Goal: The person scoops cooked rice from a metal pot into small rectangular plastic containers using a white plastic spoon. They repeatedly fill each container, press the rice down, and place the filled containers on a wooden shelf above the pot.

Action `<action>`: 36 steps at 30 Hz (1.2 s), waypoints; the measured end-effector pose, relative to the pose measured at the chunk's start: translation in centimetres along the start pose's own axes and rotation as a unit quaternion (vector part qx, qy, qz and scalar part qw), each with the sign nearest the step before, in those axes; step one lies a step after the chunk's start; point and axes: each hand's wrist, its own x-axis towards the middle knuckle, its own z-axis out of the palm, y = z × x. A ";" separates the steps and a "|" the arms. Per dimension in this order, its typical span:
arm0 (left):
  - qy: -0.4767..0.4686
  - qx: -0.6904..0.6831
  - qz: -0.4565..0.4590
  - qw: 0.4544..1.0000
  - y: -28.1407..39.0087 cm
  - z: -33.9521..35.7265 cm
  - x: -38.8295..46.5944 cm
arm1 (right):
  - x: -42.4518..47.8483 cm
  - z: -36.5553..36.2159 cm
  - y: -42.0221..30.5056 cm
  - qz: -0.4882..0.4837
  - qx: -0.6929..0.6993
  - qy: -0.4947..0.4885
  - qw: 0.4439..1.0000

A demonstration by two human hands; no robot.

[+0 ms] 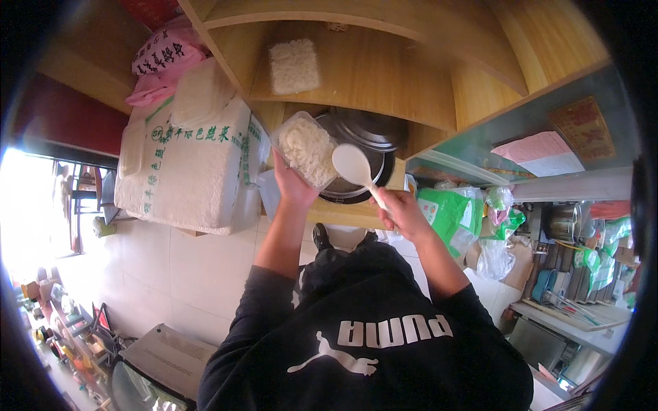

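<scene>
My left hand (295, 185) holds a clear plastic container from below and along its side. Cooked white rice (307, 146) heaps inside it. A white rice paddle (352, 163) is gripped by its handle in my right hand (403, 211), its broad end beside the container's right edge. Under both sits a round dark pot (383, 172) on a low wooden shelf, its inside partly hidden by the container and paddle. A dark lid (367, 126) stands tilted at the pot's back. On the shelf above rests another clear container of rice (294, 67).
To the left is a large white foam box (190, 164) with green writing, carrying clear plastic containers (198, 97) and a pink bag (167, 56). Wooden shelf boards (370, 77) overhang the pot. Green bags (450, 218) lie at the right, near a glass panel (534, 123) holding papers.
</scene>
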 end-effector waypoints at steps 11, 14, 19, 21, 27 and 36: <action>-0.009 0.030 -0.098 0.995 0.0 -0.6 -1.1 | 0.0 -1.8 -0.7 0.015 -0.131 -0.078 0.988; 0.022 0.057 -0.145 0.988 -1.1 -0.2 -1.1 | 1.9 -0.7 -1.1 0.004 -0.182 -0.097 0.979; 0.013 0.091 -0.194 0.977 -2.4 -0.8 -1.1 | 4.0 -0.1 -0.3 -0.009 -0.092 -0.076 0.993; 0.016 0.098 -0.201 0.975 -2.7 -1.1 -1.1 | 4.0 0.2 0.0 -0.001 -0.058 -0.068 0.996; 0.020 0.102 -0.168 0.980 -3.7 -1.1 -0.9 | 0.3 -0.6 0.9 0.025 -0.018 -0.050 0.998; 0.020 0.113 -0.132 0.985 -4.8 -0.4 0.2 | -0.2 -0.7 1.0 0.024 -0.100 -0.003 0.995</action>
